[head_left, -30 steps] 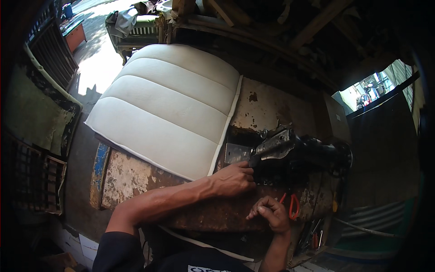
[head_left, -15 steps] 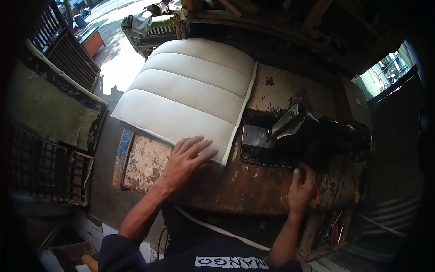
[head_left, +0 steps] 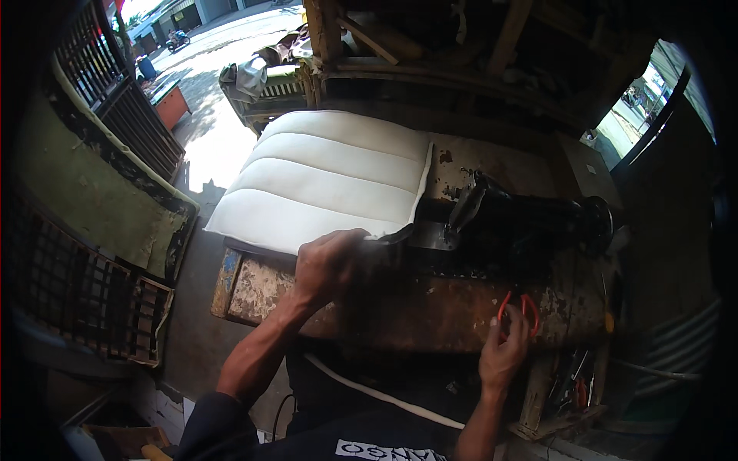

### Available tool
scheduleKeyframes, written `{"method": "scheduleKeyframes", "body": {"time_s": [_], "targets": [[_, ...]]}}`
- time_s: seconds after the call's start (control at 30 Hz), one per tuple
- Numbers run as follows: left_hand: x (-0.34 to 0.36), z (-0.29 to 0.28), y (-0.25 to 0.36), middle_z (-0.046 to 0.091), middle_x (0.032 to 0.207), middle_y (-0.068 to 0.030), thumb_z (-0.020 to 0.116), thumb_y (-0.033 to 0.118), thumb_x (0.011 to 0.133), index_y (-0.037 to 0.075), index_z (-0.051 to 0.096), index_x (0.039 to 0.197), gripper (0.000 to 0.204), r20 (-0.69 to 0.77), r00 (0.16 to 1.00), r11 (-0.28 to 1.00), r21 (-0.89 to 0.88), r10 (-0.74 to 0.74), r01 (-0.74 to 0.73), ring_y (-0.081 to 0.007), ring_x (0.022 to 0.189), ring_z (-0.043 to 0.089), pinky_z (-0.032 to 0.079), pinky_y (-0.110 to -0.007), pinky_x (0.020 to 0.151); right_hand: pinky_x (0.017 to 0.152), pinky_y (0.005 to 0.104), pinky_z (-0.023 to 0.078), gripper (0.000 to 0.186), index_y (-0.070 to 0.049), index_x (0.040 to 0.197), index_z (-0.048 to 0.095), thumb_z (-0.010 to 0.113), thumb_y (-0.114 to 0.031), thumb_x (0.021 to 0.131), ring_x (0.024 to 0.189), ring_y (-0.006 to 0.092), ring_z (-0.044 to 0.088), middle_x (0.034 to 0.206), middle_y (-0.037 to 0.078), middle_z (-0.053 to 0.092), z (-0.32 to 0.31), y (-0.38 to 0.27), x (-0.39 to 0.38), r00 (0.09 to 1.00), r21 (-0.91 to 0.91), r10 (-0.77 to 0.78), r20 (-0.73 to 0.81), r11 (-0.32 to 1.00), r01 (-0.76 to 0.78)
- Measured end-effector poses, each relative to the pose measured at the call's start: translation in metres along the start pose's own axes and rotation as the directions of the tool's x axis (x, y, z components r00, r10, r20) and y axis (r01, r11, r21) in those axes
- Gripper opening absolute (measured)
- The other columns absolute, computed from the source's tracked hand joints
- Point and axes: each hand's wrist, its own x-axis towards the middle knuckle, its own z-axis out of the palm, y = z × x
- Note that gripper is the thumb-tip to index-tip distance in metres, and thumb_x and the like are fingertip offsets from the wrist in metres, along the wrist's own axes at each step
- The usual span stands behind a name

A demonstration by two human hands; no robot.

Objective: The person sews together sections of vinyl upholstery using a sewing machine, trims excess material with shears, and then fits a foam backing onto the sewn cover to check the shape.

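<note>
A cream padded panel (head_left: 323, 170) with stitched cross channels and a piped edge lies across the left part of the worn table. My left hand (head_left: 329, 265) is closed on its near right corner, which is raised and folded so that some dark underside shows. My right hand (head_left: 505, 349) has its fingers around the handles of a red-handled tool (head_left: 533, 313) at the table's front edge. The tool's dark head points away from me; whether it is scissors or pliers I cannot make out. A black sewing machine (head_left: 530, 219) stands just right of the panel.
The table top (head_left: 430, 307) is stained and peeling. Several hand tools sit in a rack (head_left: 573, 392) below its right end. A frame with olive covering (head_left: 108, 184) leans at the left above a wooden lattice (head_left: 84, 296). Wooden framing (head_left: 430, 73) spans the back.
My left hand has gone from lying spread on the panel to gripping its near corner and folding it up. My right hand now holds the red-handled tool, which was mostly hidden before.
</note>
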Motion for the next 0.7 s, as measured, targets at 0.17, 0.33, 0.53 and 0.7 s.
{"method": "scheduleKeyframes", "body": {"time_s": [0.17, 0.33, 0.53, 0.7], "targets": [[0.001, -0.035, 0.074, 0.076, 0.092, -0.0225, 0.071, 0.017, 0.100, 0.002, 0.076, 0.114, 0.021, -0.129, 0.961, 0.930, -0.313, -0.245, 0.195, -0.0303, 0.081, 0.078, 0.059, -0.038, 0.073, 0.091, 0.0411, 0.059, 0.040, 0.002, 0.134, 0.064, 0.072, -0.010, 0.096, 0.108, 0.0379, 0.073, 0.121, 0.022, 0.071, 0.020, -0.092, -0.001, 0.926, 0.497, -0.316, 0.208, 0.849, 0.178], [-0.013, -0.059, 0.094, 0.077, 0.105, -0.0081, 0.068, 0.015, 0.105, -0.004, 0.074, 0.122, 0.026, 0.036, 0.864, 0.636, -0.661, -0.503, 0.398, -0.0120, 0.094, 0.070, 0.057, -0.027, 0.082, 0.098, 0.0463, 0.056, 0.061, 0.003, 0.145, 0.055, 0.079, -0.018, 0.093, 0.121, 0.0431, 0.066, 0.134, 0.028, 0.063, 0.040, -0.150, -0.002, 0.833, 0.665, -0.522, 0.182, 0.690, 0.287], [-0.037, -0.084, 0.111, 0.077, 0.107, -0.0080, 0.068, 0.013, 0.105, -0.003, 0.074, 0.124, 0.025, 0.158, 0.857, 0.425, -0.815, -0.490, 0.393, -0.0107, 0.095, 0.070, 0.059, -0.026, 0.085, 0.110, 0.0465, 0.047, 0.086, 0.004, 0.149, 0.046, 0.092, -0.025, 0.082, 0.129, 0.0424, 0.057, 0.138, 0.027, 0.055, 0.042, -0.185, -0.015, 0.793, 0.829, -0.598, 0.115, 0.497, 0.255], [-0.037, -0.088, 0.116, 0.072, 0.091, -0.0011, 0.066, 0.014, 0.107, -0.003, 0.073, 0.113, 0.019, 0.047, 0.897, 0.629, -0.697, -0.440, 0.345, -0.0055, 0.082, 0.064, 0.053, -0.023, 0.073, 0.111, 0.0488, 0.046, 0.083, 0.005, 0.149, 0.046, 0.088, -0.024, 0.084, 0.130, 0.0456, 0.057, 0.139, 0.029, 0.055, 0.044, -0.191, -0.021, 0.803, 0.789, -0.593, 0.057, 0.520, 0.327]]}}
